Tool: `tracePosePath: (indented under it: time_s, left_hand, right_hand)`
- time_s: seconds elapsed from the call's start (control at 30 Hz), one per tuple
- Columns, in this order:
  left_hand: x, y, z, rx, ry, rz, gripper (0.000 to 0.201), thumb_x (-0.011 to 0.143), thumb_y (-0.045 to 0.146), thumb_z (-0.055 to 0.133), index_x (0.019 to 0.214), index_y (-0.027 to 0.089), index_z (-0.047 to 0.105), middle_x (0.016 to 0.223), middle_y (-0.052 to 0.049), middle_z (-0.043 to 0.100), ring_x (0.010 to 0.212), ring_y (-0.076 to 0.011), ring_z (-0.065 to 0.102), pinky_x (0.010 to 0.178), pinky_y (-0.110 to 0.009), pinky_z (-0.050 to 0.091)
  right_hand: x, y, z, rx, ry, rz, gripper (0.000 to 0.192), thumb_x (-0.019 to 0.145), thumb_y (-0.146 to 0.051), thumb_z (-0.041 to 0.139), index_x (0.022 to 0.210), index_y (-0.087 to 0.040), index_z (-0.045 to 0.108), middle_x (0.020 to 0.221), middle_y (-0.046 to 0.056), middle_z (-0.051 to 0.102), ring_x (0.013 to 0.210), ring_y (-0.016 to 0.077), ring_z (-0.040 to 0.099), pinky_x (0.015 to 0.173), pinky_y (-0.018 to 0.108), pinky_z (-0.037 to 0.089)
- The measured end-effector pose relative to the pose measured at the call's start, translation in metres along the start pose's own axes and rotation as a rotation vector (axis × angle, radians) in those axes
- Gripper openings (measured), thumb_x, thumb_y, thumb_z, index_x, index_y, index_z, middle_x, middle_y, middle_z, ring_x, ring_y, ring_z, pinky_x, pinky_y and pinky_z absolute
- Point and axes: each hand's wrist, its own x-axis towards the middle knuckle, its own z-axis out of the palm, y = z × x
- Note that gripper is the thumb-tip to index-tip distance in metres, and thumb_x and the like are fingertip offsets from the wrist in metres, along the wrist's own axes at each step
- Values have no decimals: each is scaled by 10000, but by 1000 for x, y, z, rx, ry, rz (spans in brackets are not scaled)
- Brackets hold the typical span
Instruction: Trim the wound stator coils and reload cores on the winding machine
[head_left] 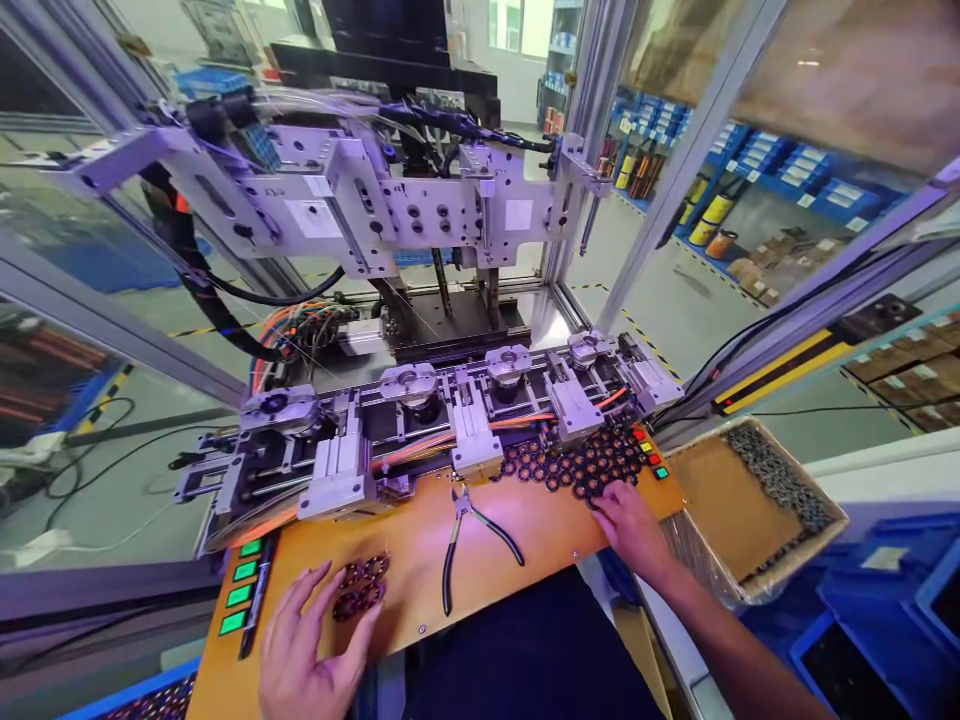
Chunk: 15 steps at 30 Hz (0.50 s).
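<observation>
- Step in hand, as I judge it from my station: sorting or placing by hand, with the left hand (pixel 311 650) at a small ring group (pixel 360 588) and the right hand (pixel 628 525) at a larger ring batch (pixel 577 462)
- Left grip: wide, thumb and fingers curved about the small group; I cannot confirm firm contact
- Right grip: narrow, fingertips at the near edge of the batch; I cannot tell whether a ring is held
- Next move, in my judgement: calls for light, even closing on the left and a clean single pick on the right
- Location: both lots lie on the orange desk (pixel 409 560), with diagonal cutters (pixel 463 507) between them, in front of the clamping fixture (pixel 472 425)
- Condition: rings dark and round, coppery tones inside, lying closely packed; finer detail too small for me to verify
</observation>
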Motion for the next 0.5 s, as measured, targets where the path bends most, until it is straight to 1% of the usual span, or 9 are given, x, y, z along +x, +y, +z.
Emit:
tracePosePath:
  time_s: [0.1,0.17,0.27,0.33,0.37,0.4,0.43,0.47,0.5]
  left_hand:
    - [10,7,-16,-35,14,-34,281,851,287,672,1089,139,652,1079,-189,693,1036,-326,657,976,-497,492]
    - [19,13,-24,-91,-23,-94,244,868,299,650,1063,155,667,1036,-152,718,957,-277,692,899,-408,536]
    - [42,31,-30,-291,-157,-154,143,881,304,634,933,201,718,885,-59,759,796,-192,725,762,-274,565]
    - [60,52,-31,-476,-286,-201,140,882,274,625,833,218,744,812,-26,768,751,-169,726,738,-244,566]
    - [68,63,-32,-577,-381,-244,146,879,265,624,839,221,758,817,-26,773,769,-171,730,737,-242,568]
    - [74,75,-33,-689,-470,-307,153,878,268,625,909,221,768,853,-31,779,793,-174,731,750,-248,571]
    - [79,86,-34,-816,-528,-380,189,862,283,644,996,217,761,882,-38,780,806,-180,731,756,-258,577]
    - [82,94,-35,-936,-557,-450,245,839,306,674,1053,212,748,885,-41,780,803,-185,729,750,-266,582]
    - [82,101,-37,-1023,-556,-519,290,822,321,694,1085,207,738,906,-47,781,822,-191,729,763,-273,583]
  right_hand:
    - [4,-5,-5,44,-14,-11,231,906,-106,518,803,-155,718,797,85,584,737,189,543,665,316,518]
    - [10,-19,-14,103,-20,-42,238,916,-105,506,826,-153,721,841,91,581,775,190,548,687,318,526]
    - [27,-58,-30,259,-22,-131,185,935,-158,543,965,-192,723,1019,94,579,933,193,575,796,325,551]
    - [42,-91,-37,484,-3,-190,172,927,-158,579,1009,-227,713,1133,83,561,1020,185,575,857,317,544]
    - [50,-108,-39,619,9,-212,174,918,-142,594,1008,-236,709,1172,76,552,1039,179,577,865,307,541]
    - [57,-123,-39,750,19,-227,181,908,-123,607,1005,-241,704,1198,70,546,1035,169,582,859,293,540]
    - [64,-137,-39,859,21,-235,191,899,-106,619,1004,-244,699,1214,64,542,1013,155,590,844,274,540]
    - [69,-147,-38,932,16,-241,201,894,-96,626,1003,-249,696,1222,58,540,986,140,597,831,256,538]
    - [72,-156,-37,985,4,-242,208,889,-88,632,1000,-252,696,1227,53,539,964,128,601,827,244,536]
